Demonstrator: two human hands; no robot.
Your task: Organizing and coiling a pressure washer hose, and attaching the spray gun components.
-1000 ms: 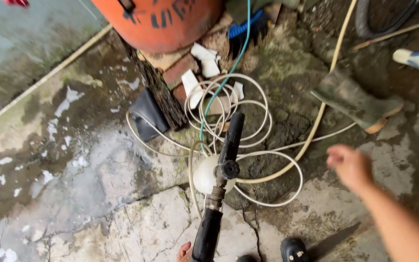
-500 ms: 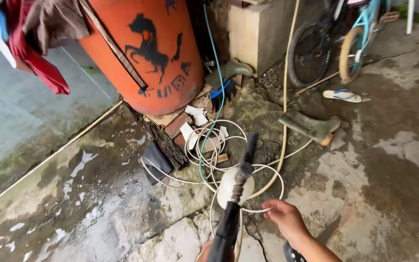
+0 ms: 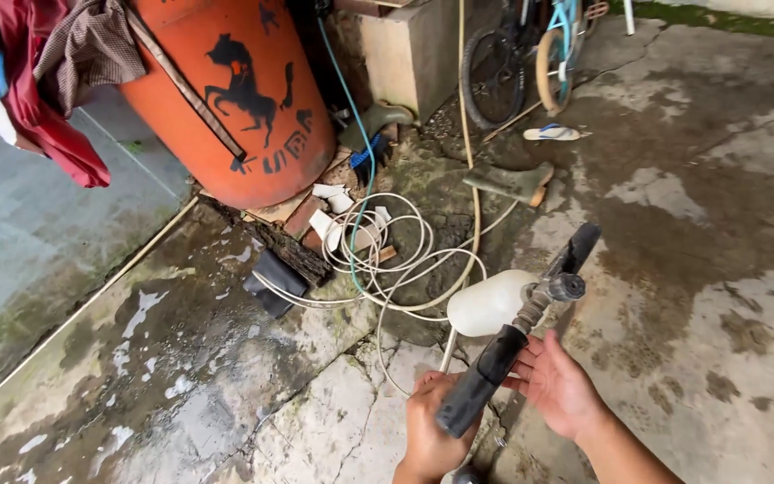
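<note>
An orange barrel (image 3: 226, 99) stands over a coiled white hose (image 3: 387, 260) lying loose on wet concrete. The spray gun (image 3: 512, 332) (white bottle attached) is up off the ground, so picking-up looks done: left hand (image 3: 432, 430) clamped on its grip, right hand (image 3: 557, 385) open beside the barrel, not yet gripping.

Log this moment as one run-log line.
left hand: grips spray gun handle | right hand: open beside gun | white bottle: attached | hose: coiled on ground

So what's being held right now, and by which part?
The left hand grips the spray gun by its black handle, near the lower end. The right hand is open beside it, holding nothing.
</note>
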